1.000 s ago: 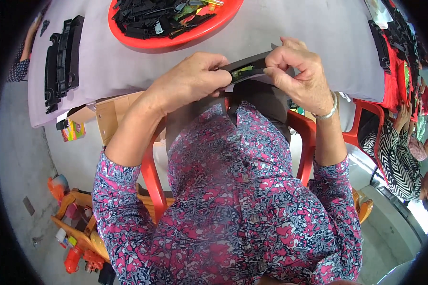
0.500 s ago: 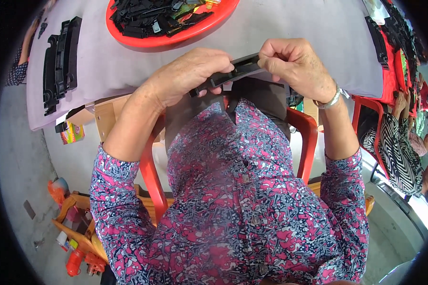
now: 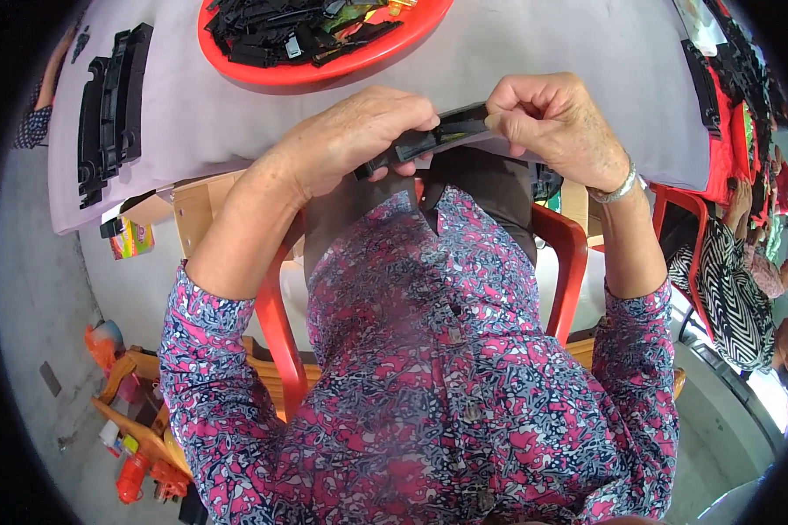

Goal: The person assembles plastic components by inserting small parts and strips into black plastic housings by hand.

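Above my lap, at the table's near edge, my left hand (image 3: pixel 359 136) is closed round one end of a long, black, trough-shaped plastic part (image 3: pixel 418 147). The thumb lies on its upper side and fingertips show beneath. My right hand (image 3: pixel 547 122) pinches at the part's other end with thumb and forefinger. A narrow black strip lies slantwise inside the hollow; whether my right fingers hold that strip or the rim, I cannot make out. On the table beyond stands a red plastic tray (image 3: pixel 276 80) heaped with small black plastic parts (image 3: pixel 280 31).
Several long black parts (image 3: pixel 114 109) lie side by side on the cloth-covered table (image 3: pixel 499 44) at left. Black parts and red cloth (image 3: pixel 722 149) cover its right side. Beneath me is a red chair (image 3: pixel 569 254). Another person's arm (image 3: pixel 39 114) shows at far left; more people sit at right.
My right hand has moved slightly right. The strip within the black part now lies more slantwise. My left hand keeps its grip, and the whole view has shifted a little.
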The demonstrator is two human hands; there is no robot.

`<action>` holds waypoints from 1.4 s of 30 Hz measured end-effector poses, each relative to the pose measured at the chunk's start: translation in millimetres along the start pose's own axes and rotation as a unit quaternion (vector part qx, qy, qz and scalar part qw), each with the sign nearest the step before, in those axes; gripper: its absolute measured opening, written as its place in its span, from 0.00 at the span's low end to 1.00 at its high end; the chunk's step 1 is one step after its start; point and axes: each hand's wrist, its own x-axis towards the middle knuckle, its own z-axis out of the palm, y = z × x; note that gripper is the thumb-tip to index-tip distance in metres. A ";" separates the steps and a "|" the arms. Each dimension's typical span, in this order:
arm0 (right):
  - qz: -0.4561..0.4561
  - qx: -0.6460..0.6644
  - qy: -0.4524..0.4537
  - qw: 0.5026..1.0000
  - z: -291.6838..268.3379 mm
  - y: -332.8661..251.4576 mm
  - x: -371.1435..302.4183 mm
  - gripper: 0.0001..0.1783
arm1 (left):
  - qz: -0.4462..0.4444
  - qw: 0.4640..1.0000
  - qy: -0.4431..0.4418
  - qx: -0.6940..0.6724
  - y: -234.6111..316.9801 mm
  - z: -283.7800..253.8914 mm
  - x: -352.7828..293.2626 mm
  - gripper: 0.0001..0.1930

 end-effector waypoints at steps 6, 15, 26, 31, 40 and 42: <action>-0.023 -0.019 -0.044 0.999 -8.5 -2.0 6.5 0.05 | -0.001 1.000 -0.017 0.014 0.2 0.7 0.9 0.19; -0.015 -0.043 -0.057 0.997 -15.5 -1.0 6.9 0.04 | 0.033 0.999 -0.025 0.019 2.2 2.0 1.2 0.18; -0.009 0.008 -0.033 0.999 -11.7 0.5 1.8 0.04 | 0.007 1.000 -0.030 0.002 2.9 2.3 2.6 0.18; -0.007 -0.040 -0.026 0.999 -10.5 -3.9 2.0 0.04 | 0.020 0.999 -0.026 0.001 1.3 2.9 1.8 0.16; -0.013 -0.061 -0.004 0.998 -7.1 -0.8 1.6 0.04 | 0.013 0.999 -0.035 -0.001 1.0 3.9 3.1 0.16; -0.014 -0.059 0.001 0.998 -6.3 0.1 1.1 0.04 | 0.009 0.999 -0.038 -0.007 -0.5 3.2 4.7 0.16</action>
